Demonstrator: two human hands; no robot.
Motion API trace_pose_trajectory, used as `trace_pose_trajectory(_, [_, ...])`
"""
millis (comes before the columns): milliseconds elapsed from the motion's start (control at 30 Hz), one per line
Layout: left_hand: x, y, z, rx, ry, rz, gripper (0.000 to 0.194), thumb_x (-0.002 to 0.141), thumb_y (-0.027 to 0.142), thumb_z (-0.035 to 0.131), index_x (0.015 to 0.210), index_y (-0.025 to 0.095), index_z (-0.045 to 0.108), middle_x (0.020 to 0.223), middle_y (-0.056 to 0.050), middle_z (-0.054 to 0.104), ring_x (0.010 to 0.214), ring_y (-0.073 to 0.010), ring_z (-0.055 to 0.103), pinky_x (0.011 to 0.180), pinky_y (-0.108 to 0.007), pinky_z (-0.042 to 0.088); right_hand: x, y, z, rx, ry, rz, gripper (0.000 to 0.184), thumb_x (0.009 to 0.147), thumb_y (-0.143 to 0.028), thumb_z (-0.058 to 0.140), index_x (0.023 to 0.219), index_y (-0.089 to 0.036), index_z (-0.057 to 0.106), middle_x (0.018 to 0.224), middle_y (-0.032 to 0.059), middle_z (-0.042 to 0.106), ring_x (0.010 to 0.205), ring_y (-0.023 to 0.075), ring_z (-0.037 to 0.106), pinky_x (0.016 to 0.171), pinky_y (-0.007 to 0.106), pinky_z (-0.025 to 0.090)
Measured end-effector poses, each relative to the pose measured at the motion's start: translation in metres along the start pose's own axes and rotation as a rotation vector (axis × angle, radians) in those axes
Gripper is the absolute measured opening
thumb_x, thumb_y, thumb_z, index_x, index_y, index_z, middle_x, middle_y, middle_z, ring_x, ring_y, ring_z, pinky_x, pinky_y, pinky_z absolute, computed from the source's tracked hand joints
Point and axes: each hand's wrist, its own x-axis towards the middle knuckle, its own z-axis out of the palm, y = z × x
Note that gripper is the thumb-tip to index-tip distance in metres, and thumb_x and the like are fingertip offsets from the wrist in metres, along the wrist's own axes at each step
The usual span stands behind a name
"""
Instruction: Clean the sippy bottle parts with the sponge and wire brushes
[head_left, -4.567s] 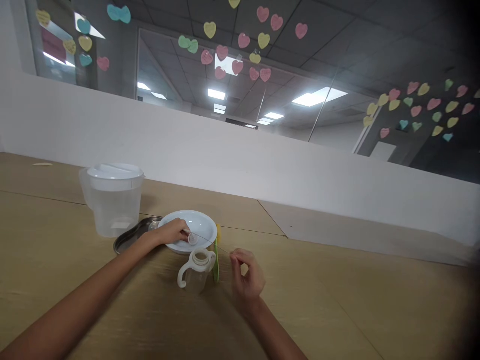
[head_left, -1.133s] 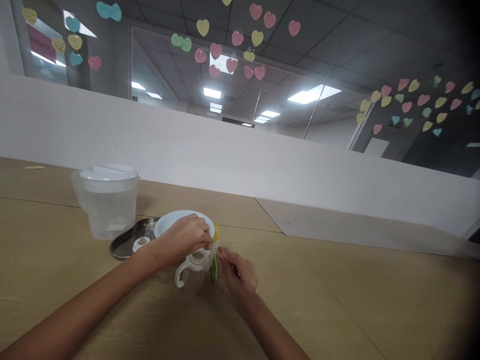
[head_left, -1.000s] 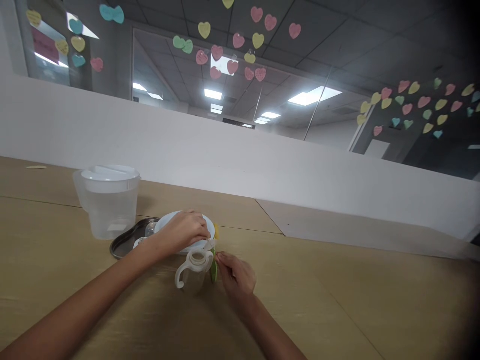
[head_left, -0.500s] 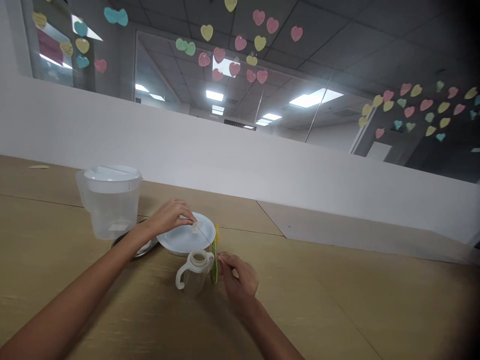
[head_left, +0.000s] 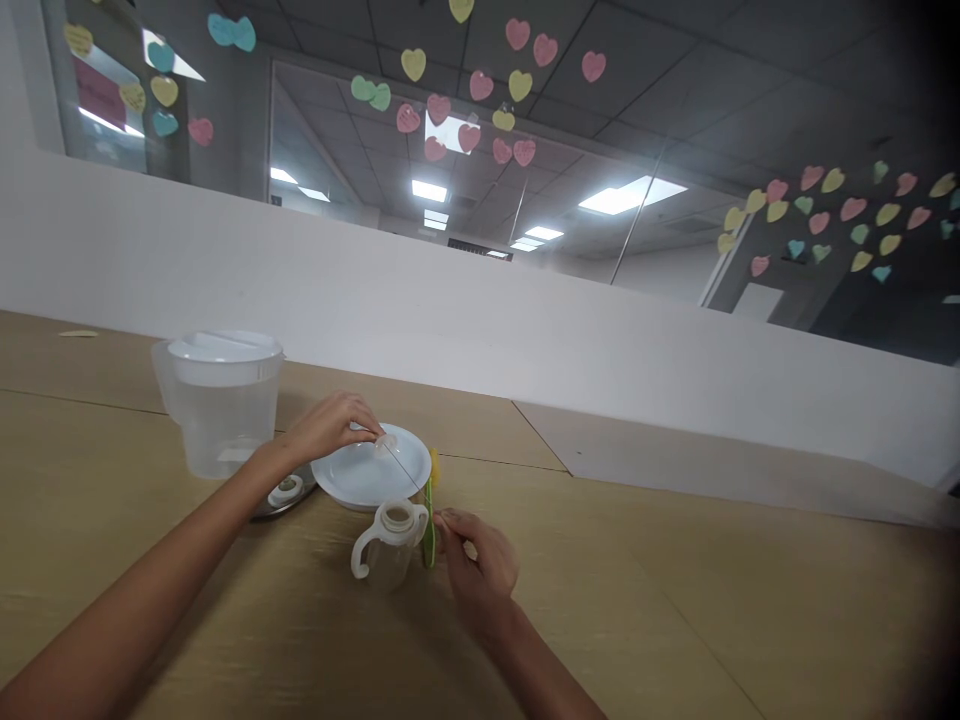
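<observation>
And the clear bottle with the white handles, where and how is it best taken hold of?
Probably by the hooked handle, coming from the picture's left. The bottle stands upright, and that handle curves outward and down with an open gap inside. The green-and-yellow tool and right hand crowd its other side; the bowl sits just behind.

Near the left hand (head_left: 337, 425), its forearm (head_left: 187, 560) hid part of the tray (head_left: 298, 502). The clear piece (head_left: 385, 442) in that hand's grasp was too small to make out, and the blurred right hand (head_left: 478, 555) hid one end of the thin rod (head_left: 403, 468).
</observation>
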Motion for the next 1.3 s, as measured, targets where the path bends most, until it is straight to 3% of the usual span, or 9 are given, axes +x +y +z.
trace_pose_trajectory(200, [-0.001, -0.003, 0.002, -0.059, 0.013, -0.058, 0.023, 0.085, 0.037, 0.057, 0.088, 0.023, 0.075, 0.089, -0.004, 0.074, 0.085, -0.0181, 0.063, 0.078, -0.028, 0.044, -0.004, 0.001, -0.001, 0.002, 0.055, -0.040, 0.007, 0.084, -0.016, 0.059, 0.081, -0.022, 0.060, 0.066, 0.0011, 0.071, 0.056, 0.0130, 0.068, 0.053, 0.021, 0.054])
trace_pose_trajectory(433, [-0.009, -0.017, 0.001, -0.112, 0.067, -0.198, 0.027, 0.083, 0.037, 0.057, 0.085, 0.018, 0.075, 0.086, -0.007, 0.074, 0.082, -0.0196, 0.065, 0.073, -0.027, 0.047, -0.015, 0.017, 0.003, 0.076, 0.181, 0.035, 0.010, 0.084, -0.012, 0.057, 0.086, -0.022, 0.057, 0.067, 0.0021, 0.068, 0.056, 0.0123, 0.064, 0.052, 0.023, 0.052])
trace_pose_trajectory(667, [-0.008, -0.012, 0.014, 0.075, -0.051, -0.185, 0.019, 0.082, 0.029, 0.058, 0.083, 0.022, 0.075, 0.088, -0.006, 0.074, 0.084, -0.0207, 0.064, 0.077, -0.029, 0.044, -0.011, 0.024, 0.008, 0.051, 0.083, 0.206, 0.007, 0.085, -0.017, 0.056, 0.081, -0.018, 0.062, 0.069, 0.0014, 0.066, 0.053, 0.0095, 0.059, 0.048, 0.020, 0.048])
trace_pose_trajectory(967, [-0.008, -0.008, 0.039, 0.083, -0.122, -0.255, 0.013, 0.075, 0.020, 0.063, 0.075, 0.021, 0.075, 0.080, -0.008, 0.074, 0.077, -0.0207, 0.065, 0.071, -0.027, 0.043, -0.007, 0.025, 0.007, 0.201, 0.238, 0.472, 0.016, 0.085, -0.031, 0.057, 0.082, -0.016, 0.061, 0.074, 0.0038, 0.065, 0.050, 0.0092, 0.057, 0.044, 0.020, 0.047])
trace_pose_trajectory(1133, [-0.011, -0.005, 0.052, 0.001, -0.185, -0.300, 0.013, 0.073, 0.025, 0.063, 0.071, 0.022, 0.076, 0.072, -0.006, 0.073, 0.066, -0.0184, 0.063, 0.058, -0.023, 0.039, -0.002, 0.030, 0.006, 0.191, 0.226, 0.616, 0.022, 0.081, -0.037, 0.061, 0.079, -0.015, 0.061, 0.060, 0.0002, 0.060, 0.050, 0.0107, 0.056, 0.044, 0.020, 0.045])
trace_pose_trajectory(1300, [-0.011, -0.001, 0.057, -0.160, -0.276, -0.274, 0.024, 0.073, 0.038, 0.060, 0.064, 0.020, 0.072, 0.054, 0.002, 0.064, 0.055, -0.0134, 0.055, 0.051, -0.019, 0.034, -0.002, 0.037, 0.007, 0.120, 0.128, 0.596, 0.025, 0.077, -0.038, 0.064, 0.071, -0.014, 0.067, 0.061, 0.0033, 0.065, 0.052, 0.0126, 0.058, 0.047, 0.022, 0.048])
